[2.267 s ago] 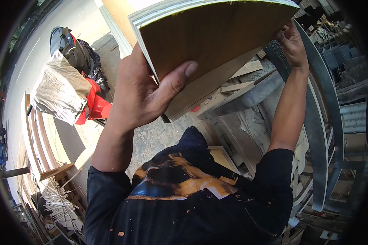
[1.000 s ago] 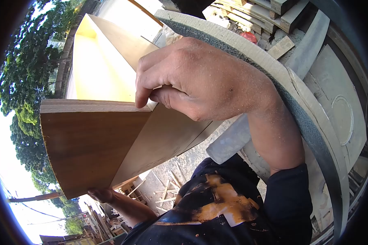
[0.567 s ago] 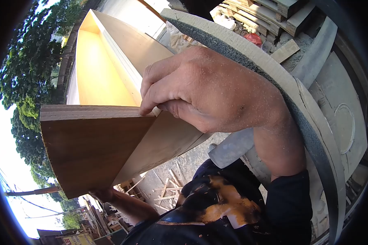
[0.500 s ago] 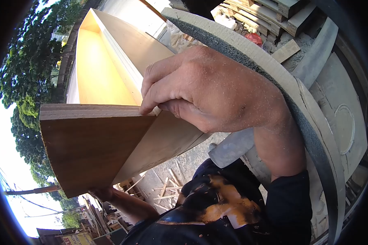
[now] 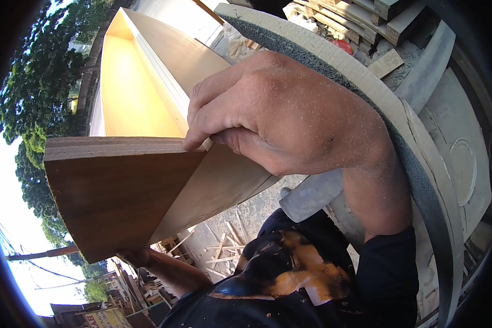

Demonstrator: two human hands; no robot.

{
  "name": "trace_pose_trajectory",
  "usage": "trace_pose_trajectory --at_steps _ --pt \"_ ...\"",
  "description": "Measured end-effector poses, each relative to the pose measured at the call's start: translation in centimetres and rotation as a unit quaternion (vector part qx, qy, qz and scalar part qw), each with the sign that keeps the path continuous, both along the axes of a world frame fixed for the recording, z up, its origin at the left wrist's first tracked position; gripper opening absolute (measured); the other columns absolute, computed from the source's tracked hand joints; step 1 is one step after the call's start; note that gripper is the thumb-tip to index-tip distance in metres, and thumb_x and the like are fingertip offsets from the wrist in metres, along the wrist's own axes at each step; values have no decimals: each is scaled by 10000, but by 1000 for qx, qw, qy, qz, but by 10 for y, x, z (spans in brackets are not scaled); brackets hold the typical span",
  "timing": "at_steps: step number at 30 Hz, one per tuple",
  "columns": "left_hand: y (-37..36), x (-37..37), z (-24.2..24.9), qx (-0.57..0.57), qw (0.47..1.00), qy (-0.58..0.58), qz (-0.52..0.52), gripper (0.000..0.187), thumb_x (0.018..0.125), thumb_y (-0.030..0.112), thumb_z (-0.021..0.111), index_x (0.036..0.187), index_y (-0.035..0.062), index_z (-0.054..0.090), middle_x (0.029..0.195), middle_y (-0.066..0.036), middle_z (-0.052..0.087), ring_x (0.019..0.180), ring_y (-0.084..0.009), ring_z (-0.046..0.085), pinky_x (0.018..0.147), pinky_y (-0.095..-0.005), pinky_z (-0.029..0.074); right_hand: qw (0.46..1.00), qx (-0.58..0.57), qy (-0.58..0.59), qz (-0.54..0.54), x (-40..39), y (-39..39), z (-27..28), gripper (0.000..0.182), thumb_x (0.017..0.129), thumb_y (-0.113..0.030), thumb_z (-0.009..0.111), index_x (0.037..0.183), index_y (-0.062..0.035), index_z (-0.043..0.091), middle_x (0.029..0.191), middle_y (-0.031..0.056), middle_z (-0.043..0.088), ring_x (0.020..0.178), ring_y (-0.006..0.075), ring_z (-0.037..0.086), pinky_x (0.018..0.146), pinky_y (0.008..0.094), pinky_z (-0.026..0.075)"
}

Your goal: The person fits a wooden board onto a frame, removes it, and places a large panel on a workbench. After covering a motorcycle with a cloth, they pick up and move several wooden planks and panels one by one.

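A long, open wooden box point(image 5: 120, 202), like a drawer, is tilted up in front of me. Plywood layers show along its near edge, and sunlight makes its inside glow yellow. My right hand point(image 5: 295, 115), dusted with fine powder, pinches the near top corner between thumb and bent fingers. Low on the left, my left hand point(image 5: 135, 256) is against the bottom edge of the same box; its fingers are mostly hidden behind the panel. Close beyond my right wrist curves a thick pale band point(image 5: 361, 71) with a dark grey, gritty-looking face.
Stacked wooden pallets point(image 5: 361, 22) stand at the upper right, near a loose wood block point(image 5: 385, 64). A grey rounded pipe-like piece point(image 5: 311, 198) juts out beside my forearm. Scattered wood strips point(image 5: 224, 251) lie on the ground below. Trees point(image 5: 49, 71) rise at the left.
The near end of the box has shifted slightly left and up. My right hand has moved a little with it, keeping its pinch on the corner.
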State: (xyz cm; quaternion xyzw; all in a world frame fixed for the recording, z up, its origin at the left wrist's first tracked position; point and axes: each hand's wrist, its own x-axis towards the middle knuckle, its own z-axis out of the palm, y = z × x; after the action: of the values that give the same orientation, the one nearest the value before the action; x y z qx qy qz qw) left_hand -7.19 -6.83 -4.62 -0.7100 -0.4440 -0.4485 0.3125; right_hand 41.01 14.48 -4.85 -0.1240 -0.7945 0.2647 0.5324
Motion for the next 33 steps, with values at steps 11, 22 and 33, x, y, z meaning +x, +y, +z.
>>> trace_pose_trajectory --at_steps 11,22,33 --pt "11 24 8 65 984 113 121 449 746 311 738 1037 5 587 992 -104 623 873 -238 633 725 -295 530 999 -25 -41 16 3 -1 3 199 764 30 534 887 16 689 841 154 674 825 232 666 800 321 528" --pt "14 47 2 -140 906 -311 -252 326 949 245 466 1138 -11 539 1081 -140 599 924 -226 604 813 -348 506 999 -8 -29 26 -2 -3 10 207 780 -57 592 967 7 655 829 152 658 836 242 654 799 364 518" --pt "46 54 20 -183 872 -364 -272 531 900 284 573 1318 8 397 1245 -136 512 1121 -271 519 900 -419 469 996 -52 -62 -30 -39 -3 45 236 806 -11 587 1039 -47 604 813 96 680 736 195 660 718 325 528"
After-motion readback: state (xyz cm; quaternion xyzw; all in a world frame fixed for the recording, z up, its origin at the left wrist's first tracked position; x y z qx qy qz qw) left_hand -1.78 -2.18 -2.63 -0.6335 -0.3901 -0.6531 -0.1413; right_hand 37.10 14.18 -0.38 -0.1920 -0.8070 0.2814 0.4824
